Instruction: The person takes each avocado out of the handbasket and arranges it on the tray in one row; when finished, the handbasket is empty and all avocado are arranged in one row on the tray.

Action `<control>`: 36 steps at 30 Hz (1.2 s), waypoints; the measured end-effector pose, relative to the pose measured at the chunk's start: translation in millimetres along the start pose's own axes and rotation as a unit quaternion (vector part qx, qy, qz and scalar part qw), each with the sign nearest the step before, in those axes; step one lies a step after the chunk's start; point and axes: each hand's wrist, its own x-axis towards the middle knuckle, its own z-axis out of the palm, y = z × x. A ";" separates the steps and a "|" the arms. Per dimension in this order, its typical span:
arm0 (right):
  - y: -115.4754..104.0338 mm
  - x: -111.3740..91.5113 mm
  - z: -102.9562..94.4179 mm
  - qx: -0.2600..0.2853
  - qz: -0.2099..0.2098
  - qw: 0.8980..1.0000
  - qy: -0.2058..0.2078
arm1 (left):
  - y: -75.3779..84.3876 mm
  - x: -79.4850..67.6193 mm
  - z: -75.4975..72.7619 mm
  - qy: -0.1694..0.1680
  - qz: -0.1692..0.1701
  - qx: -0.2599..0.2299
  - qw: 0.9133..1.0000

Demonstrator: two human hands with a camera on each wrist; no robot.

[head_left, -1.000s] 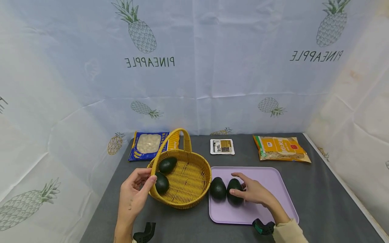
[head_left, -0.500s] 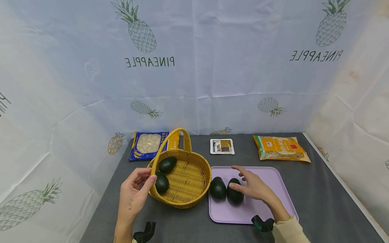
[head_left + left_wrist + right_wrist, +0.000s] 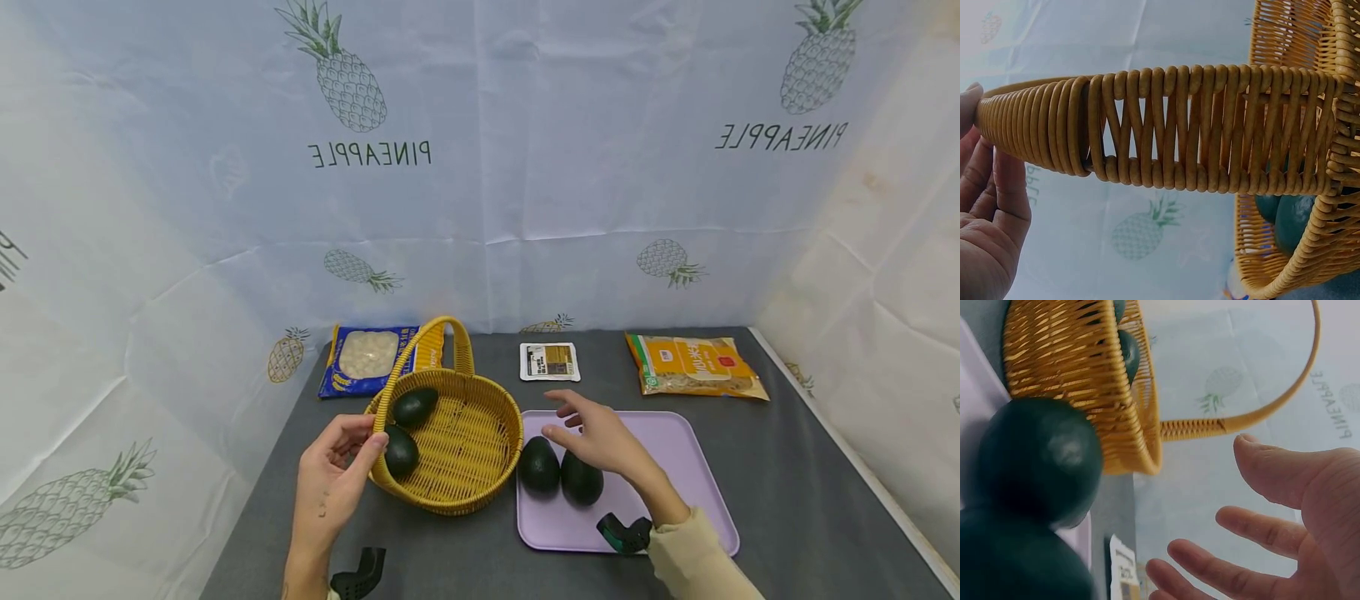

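My left hand pinches the handle of a yellow wicker basket between thumb and fingers. Inside the basket, at its left side, lie two dark green avocados, one toward the back and one nearer the front. Two more avocados rest side by side on a lilac tray: a left one and a right one. Above this pair, my right hand hovers with spread fingers and holds nothing. The right wrist view shows that hand's thumb and fingers apart, beside the avocados.
Behind the basket lies a blue and yellow food bag. A small white-edged packet is at the back middle, and an orange bag at the back right. Pineapple-print cloth hangs behind the dark table.
My right hand has let go of the right avocado, opened its fingers and moved up and left over the pair. The left hand and basket stay in place.
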 end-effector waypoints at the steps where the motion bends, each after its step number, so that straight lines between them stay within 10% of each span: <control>1: -2.5 1.9 0.4 0.001 -0.004 1.000 0.000 | 0.2 -0.1 0.1 -0.001 0.002 0.000 1.000; 36: -82.5 94.6 50.1 0.004 -0.099 0.985 -0.144 | -4.7 -0.2 0.1 -0.002 0.002 -0.005 1.000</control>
